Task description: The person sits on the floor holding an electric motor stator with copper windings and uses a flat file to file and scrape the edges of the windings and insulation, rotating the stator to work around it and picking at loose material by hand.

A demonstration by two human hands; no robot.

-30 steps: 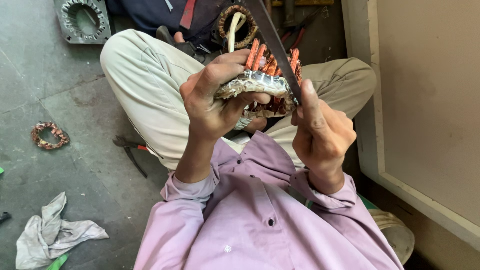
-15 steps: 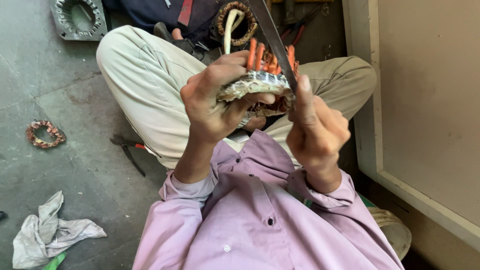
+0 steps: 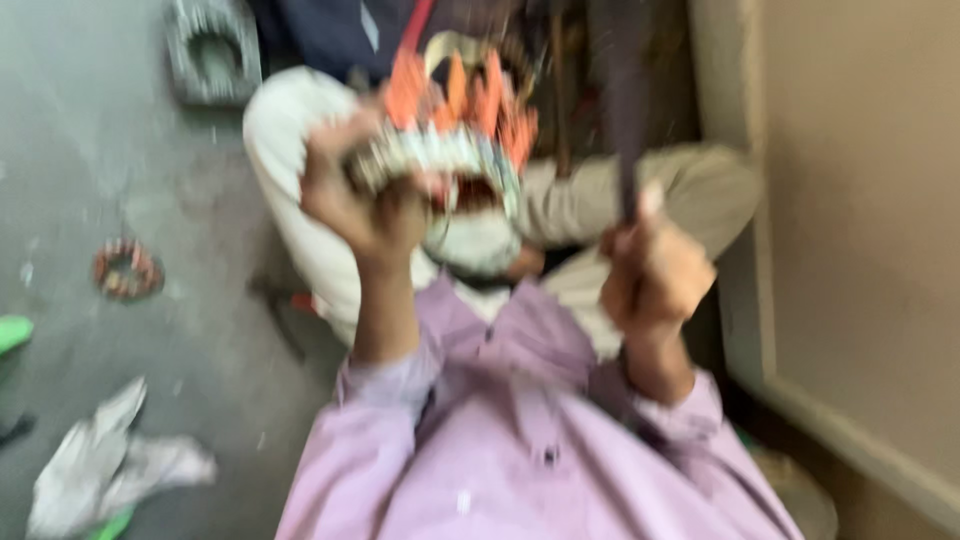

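The view is blurred by motion. My left hand [image 3: 365, 205] grips a round motor stator [image 3: 440, 160] with copper windings and orange insulation sleeves sticking up from its top. It is held up over my lap. My right hand [image 3: 655, 270] is to the right of the stator, apart from it, closed around the handle of a long dark flat tool [image 3: 622, 110] that points upward. Both arms wear lilac shirt sleeves, and my crossed legs in beige trousers lie under the hands.
On the grey floor to the left lie a small copper coil ring [image 3: 127, 268], a crumpled grey rag [image 3: 115, 465] and pliers with red handles [image 3: 290, 310]. A grey metal motor housing [image 3: 212, 50] sits at the top left. A beige wall panel [image 3: 860, 230] rises at the right.
My right hand with the tool has pulled away to the right, off the stator. My left hand has tipped the stator up so the orange sleeves face the camera. The camera has moved closer.
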